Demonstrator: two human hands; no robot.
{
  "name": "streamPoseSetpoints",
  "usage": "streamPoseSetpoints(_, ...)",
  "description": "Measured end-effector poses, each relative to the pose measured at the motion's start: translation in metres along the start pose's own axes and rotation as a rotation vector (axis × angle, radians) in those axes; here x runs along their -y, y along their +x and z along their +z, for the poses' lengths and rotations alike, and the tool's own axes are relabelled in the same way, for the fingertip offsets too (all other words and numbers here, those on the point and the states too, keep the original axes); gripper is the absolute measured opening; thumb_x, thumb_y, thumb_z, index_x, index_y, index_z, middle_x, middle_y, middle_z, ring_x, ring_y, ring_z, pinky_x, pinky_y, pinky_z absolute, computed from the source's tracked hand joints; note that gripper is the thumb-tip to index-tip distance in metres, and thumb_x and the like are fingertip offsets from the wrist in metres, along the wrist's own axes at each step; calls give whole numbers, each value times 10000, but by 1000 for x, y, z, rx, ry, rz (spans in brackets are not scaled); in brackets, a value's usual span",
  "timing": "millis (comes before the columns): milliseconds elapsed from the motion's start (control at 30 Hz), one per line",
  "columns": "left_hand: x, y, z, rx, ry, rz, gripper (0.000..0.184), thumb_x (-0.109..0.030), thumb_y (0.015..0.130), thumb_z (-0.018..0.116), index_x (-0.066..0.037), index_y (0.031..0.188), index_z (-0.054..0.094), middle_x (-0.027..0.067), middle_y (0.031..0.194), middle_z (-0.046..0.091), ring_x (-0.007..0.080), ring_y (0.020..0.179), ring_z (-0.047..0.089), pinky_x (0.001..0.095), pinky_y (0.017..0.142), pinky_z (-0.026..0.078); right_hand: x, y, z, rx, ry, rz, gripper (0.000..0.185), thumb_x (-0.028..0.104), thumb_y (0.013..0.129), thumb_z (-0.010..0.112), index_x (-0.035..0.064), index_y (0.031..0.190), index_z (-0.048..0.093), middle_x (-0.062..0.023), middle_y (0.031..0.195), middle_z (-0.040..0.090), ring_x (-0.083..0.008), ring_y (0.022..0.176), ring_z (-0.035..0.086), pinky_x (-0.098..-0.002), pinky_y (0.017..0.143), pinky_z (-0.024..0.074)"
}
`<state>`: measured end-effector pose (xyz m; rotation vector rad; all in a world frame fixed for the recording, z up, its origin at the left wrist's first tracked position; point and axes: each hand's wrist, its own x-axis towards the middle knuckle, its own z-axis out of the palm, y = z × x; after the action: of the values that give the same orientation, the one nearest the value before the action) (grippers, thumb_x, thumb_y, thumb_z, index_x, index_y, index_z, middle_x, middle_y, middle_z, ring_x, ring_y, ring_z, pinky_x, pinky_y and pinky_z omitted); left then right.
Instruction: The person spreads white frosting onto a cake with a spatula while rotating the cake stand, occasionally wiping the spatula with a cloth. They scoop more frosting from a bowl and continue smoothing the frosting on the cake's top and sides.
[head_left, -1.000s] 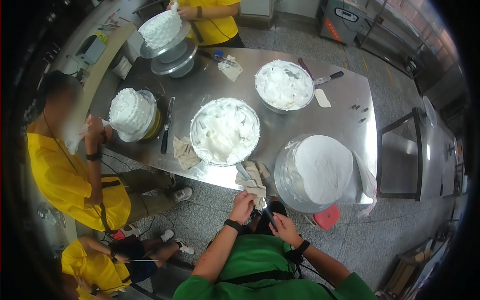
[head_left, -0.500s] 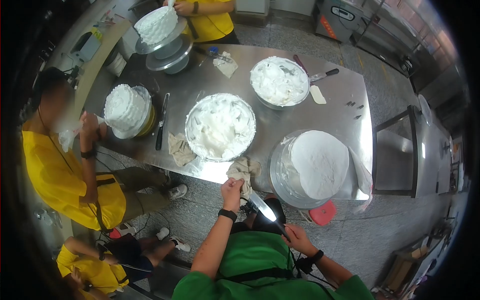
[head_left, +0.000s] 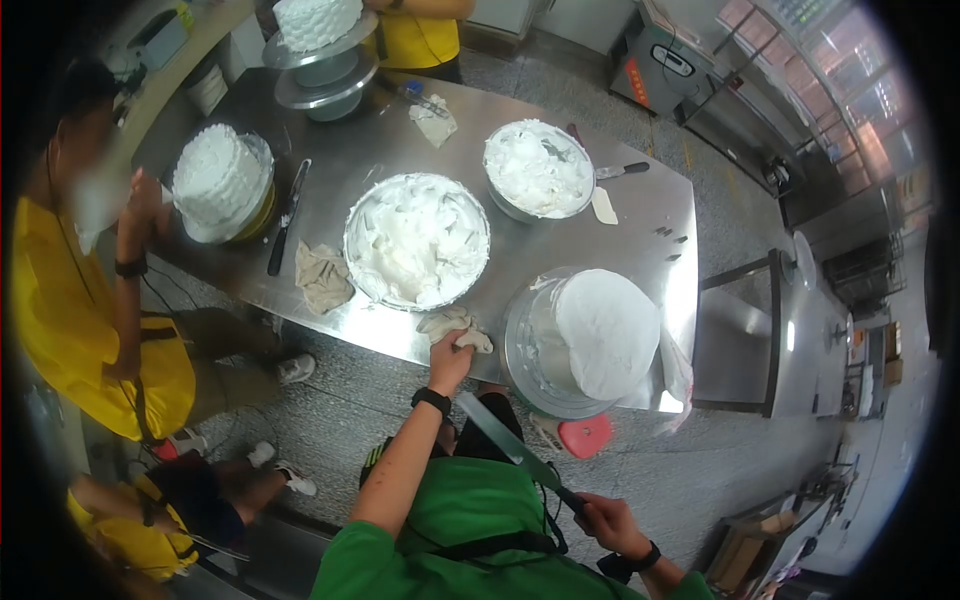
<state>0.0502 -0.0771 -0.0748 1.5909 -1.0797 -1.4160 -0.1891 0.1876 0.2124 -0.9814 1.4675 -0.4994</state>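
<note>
My left hand (head_left: pixel 451 362) is closed on a beige cloth (head_left: pixel 445 322) at the table's front edge. In my right hand (head_left: pixel 612 524) is the dark handle of a long icing spatula (head_left: pixel 500 432), its blade pointing up and left over my lap, apart from the cloth. To the right of the cloth stands a white-frosted cake (head_left: pixel 608 335) on a turntable (head_left: pixel 515 365), its top overhanging on one side. A big bowl of whipped cream (head_left: pixel 418 240) is just beyond my left hand.
Beyond lies a second cream bowl (head_left: pixel 540 168), with another spatula (head_left: pixel 625 170) beside it. A piping bag (head_left: pixel 677 370) hangs over the right edge. On the left, a person in yellow (head_left: pixel 90 320) stands by a frosted cake (head_left: pixel 215 180). A red stool (head_left: pixel 585 436) is below.
My left hand has moved the cloth off the spatula blade and onto the table edge. The spatula has come lower, towards my body. The view has shifted right.
</note>
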Motion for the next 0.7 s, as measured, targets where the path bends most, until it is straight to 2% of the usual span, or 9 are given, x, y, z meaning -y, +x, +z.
streamPoseSetpoints(67, 15, 1, 5, 89, 27, -48, 504, -123, 848, 646, -19, 1340, 617, 124, 823, 705, 134, 701, 631, 280, 650, 506, 23, 1, -3, 44, -91, -50, 304, 144, 1059, 477, -31, 1257, 627, 7, 711, 577, -72, 608, 506, -250, 570, 434)
streamPoseSetpoints(233, -38, -37, -16, 296, -164, -187, 492, -105, 913, 595, 0, 1390, 542, 114, 880, 713, 122, 643, 613, 263, 583, 502, 84, -5, -23, 16, -386, -114, 291, 20, 945, 540, -24, 1197, 678, -95, 760, 666, -145, 621, 617, -285, 594, 488)
streamPoseSetpoints(300, -41, -47, -26, 361, -248, -187, 455, -96, 947, 576, 15, 1386, 528, 87, 877, 699, 107, 633, 587, 250, 560, 483, 115, -2, -31, -34, -597, -273, 306, 18, 896, 592, 4, 1181, 705, -125, 719, 644, -206, 614, 633, -313, 589, 496)
streamPoseSetpoints(333, -38, -52, -32, 404, -267, -197, 415, -95, 954, 567, 22, 1352, 551, 108, 911, 711, 123, 673, 625, 256, 605, 520, 133, 1, -42, -30, -611, -271, 306, 18, 896, 592, 4, 1181, 705, -125, 719, 644, -206, 614, 633, -313, 589, 496)
streamPoseSetpoints(400, -25, -69, -36, 443, -330, -208, 378, -94, 961, 558, 28, 1318, 575, 128, 945, 724, 138, 714, 663, 262, 649, 558, 176, 5, -62, 76, -1077, -410, 358, 63, 908, 647, 60, 1264, 676, -70, 709, 576, -210, 553, 574, -322, 548, 477)
streamPoseSetpoints(467, -14, -81, -33, 516, -401, -249, 314, -117, 968, 570, 47, 1231, 621, 148, 970, 727, 183, 825, 712, 292, 759, 595, 210, 8, -64, 55, -1181, -420, 386, 54, 867, 673, 79, 1251, 691, -86, 747, 572, -241, 558, 576, -341, 543, 481)
streamPoseSetpoints(567, -11, -88, -18, 577, -515, -275, 222, -53, 975, 535, 69, 1129, 638, 162, 998, 722, 200, 856, 719, 319, 783, 610, 254, 17, -58, 0, -1438, -481, 418, 45, 826, 705, 106, 1239, 707, -98, 814, 565, -266, 570, 582, -363, 537, 486)
streamPoseSetpoints(633, -10, -95, -3, 581, -612, -278, 232, -73, 973, 560, 60, 1146, 636, 153, 994, 722, 201, 845, 715, 308, 757, 594, 275, 28, -51, -58, -1646, -574, 452, 25, 782, 715, 120, 1224, 716, -85, 847, 550, -251, 592, 587, -369, 534, 486)
streamPoseSetpoints(700, -12, -101, 13, 529, -692, -199, 221, -79, 929, 588, 74, 1073, 656, 174, 935, 722, 214, 824, 713, 319, 713, 566, 295, 42, -47, -27, -1817, -640, 461, -3, 732, 709, 79, 1185, 717, -88, 809, 525, -260, 621, 570, -385, 557, 465)
